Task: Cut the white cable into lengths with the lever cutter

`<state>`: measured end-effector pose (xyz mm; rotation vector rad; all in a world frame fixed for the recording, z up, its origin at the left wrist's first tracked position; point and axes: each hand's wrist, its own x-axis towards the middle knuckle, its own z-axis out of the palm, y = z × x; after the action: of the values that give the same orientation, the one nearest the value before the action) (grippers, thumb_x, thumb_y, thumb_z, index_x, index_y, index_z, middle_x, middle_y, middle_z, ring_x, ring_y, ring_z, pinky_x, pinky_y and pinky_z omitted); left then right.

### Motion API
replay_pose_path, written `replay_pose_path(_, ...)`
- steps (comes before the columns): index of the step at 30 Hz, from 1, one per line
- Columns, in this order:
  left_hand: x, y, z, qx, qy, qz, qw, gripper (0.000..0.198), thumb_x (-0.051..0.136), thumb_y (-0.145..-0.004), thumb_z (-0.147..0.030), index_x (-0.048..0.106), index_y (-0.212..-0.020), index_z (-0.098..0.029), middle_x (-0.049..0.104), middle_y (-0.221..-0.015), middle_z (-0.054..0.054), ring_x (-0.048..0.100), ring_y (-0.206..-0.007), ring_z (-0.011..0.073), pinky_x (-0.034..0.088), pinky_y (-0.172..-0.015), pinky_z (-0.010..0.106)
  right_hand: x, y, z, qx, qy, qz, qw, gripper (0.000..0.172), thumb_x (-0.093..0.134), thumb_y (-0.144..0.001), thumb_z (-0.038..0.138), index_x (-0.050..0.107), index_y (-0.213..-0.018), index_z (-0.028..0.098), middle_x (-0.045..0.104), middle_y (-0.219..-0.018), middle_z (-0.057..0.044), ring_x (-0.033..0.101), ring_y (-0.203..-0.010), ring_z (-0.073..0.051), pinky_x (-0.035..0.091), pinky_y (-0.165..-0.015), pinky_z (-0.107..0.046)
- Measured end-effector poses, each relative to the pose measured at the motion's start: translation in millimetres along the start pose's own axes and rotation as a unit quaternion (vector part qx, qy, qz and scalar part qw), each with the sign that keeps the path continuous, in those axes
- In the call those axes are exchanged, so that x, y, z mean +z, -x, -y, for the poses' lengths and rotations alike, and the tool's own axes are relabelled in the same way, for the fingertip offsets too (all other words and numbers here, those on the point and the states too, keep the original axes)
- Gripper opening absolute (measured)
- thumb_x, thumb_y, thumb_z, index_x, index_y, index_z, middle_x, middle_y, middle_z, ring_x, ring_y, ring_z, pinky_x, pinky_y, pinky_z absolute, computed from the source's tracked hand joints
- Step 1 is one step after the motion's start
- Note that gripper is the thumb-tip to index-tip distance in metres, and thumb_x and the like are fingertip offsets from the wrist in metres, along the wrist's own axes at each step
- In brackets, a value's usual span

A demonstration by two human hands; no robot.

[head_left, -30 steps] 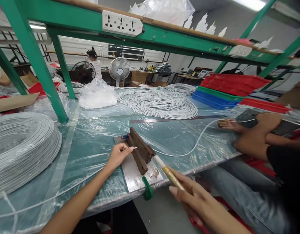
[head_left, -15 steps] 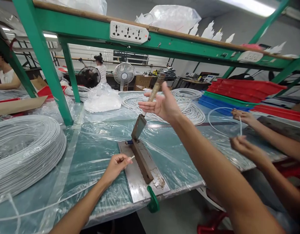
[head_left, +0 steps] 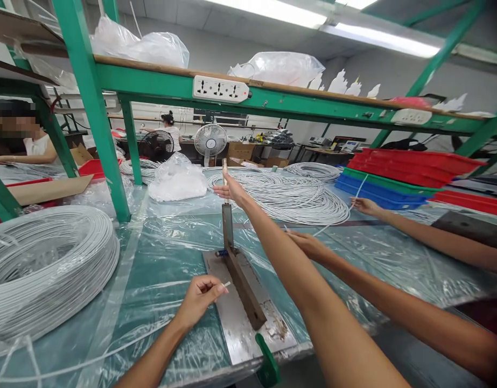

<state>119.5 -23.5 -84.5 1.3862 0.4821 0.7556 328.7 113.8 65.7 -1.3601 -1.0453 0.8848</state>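
My left hand (head_left: 202, 302) pinches a white cable (head_left: 123, 350), whose short end (head_left: 227, 284) sticks out past my fingertips above the metal base plate (head_left: 236, 339). Beside it lies the rusty bar of a lever cutter (head_left: 245, 291). The cutter's arm (head_left: 228, 226) is raised nearly upright from a hinge with a blue spring (head_left: 222, 253). My right hand (head_left: 232, 189) is at the worn handle (head_left: 224, 166), fingers stretched out to the left and not wrapped round it. Part of the handle is hidden by that hand.
A big cable coil (head_left: 50, 269) lies at left, with more coils (head_left: 296, 196) behind. A co-worker's hands (head_left: 367, 206) hold cable at right. Red and blue trays (head_left: 410, 167) are stacked there. A green clamp (head_left: 267, 361) grips the front edge; a green shelf beam (head_left: 159, 81) spans above.
The cutter's arm and my right hand have swung left, bringing the arm more upright. My left hand keeps the cable. The co-worker's hands have spread apart, one reaching left behind my forearm.
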Motion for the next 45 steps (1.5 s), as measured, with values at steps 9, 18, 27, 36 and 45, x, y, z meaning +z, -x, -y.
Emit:
replay_pose_path(9,-5.1,4,-22,0.039,0.054,-0.041,0.997,0.048,0.066,-0.068,-0.059,0.065,-0.067,-0.011,0.043,-0.051,-0.003,0.033,-0.049,0.0071,0.022,-0.048,0.021,0,150,-13,-0.165,0.018,-0.07,0.984,0.039,0.056,-0.08,0.05,0.06,-0.091,0.013,0.059,-0.058,0.0,0.056,-0.051,-0.011,0.046,-0.055,-0.023)
replay_pose_path(18,34.2,25,-74,0.164,0.143,-0.062,0.974,0.039,0.062,-0.076,-0.052,0.061,-0.062,-0.015,0.046,-0.054,-0.003,0.035,-0.05,0.006,0.03,-0.049,0.018,10,279,-83,0.032,0.076,0.278,0.957,0.053,0.06,-0.082,0.041,0.044,-0.128,0.02,0.06,-0.079,-0.002,0.055,-0.055,-0.009,0.042,-0.049,-0.019)
replay_pose_path(27,37.4,38,-44,0.135,0.048,-0.092,0.985,0.04,0.065,-0.072,-0.053,0.067,-0.063,-0.014,0.055,-0.056,0.001,0.043,-0.047,0.0067,0.034,-0.042,0.016,59,280,-132,0.015,-0.08,0.2,0.976,0.048,0.054,-0.081,0.057,0.055,-0.094,0.011,0.051,-0.062,0.001,0.048,-0.044,-0.007,0.041,-0.043,-0.018)
replay_pose_path(36,35.4,40,-38,0.145,0.064,-0.052,0.986,0.035,0.063,-0.075,-0.048,0.069,-0.066,-0.014,0.053,-0.056,-0.001,0.047,-0.04,0.0054,0.036,-0.038,0.015,65,276,-139,0.015,-0.073,0.165,0.983,0.051,0.048,-0.082,0.062,0.052,-0.086,0.012,0.05,-0.064,0.001,0.05,-0.045,-0.008,0.04,-0.045,-0.02)
replay_pose_path(45,34.1,40,-33,0.138,0.034,-0.056,0.988,0.039,0.062,-0.075,-0.05,0.069,-0.065,-0.014,0.053,-0.057,0.001,0.046,-0.043,0.0068,0.036,-0.04,0.017,66,278,-144,0.018,-0.088,0.16,0.983,0.05,0.05,-0.081,0.062,0.052,-0.089,0.013,0.057,-0.075,-0.003,0.051,-0.046,-0.008,0.04,-0.045,-0.021)
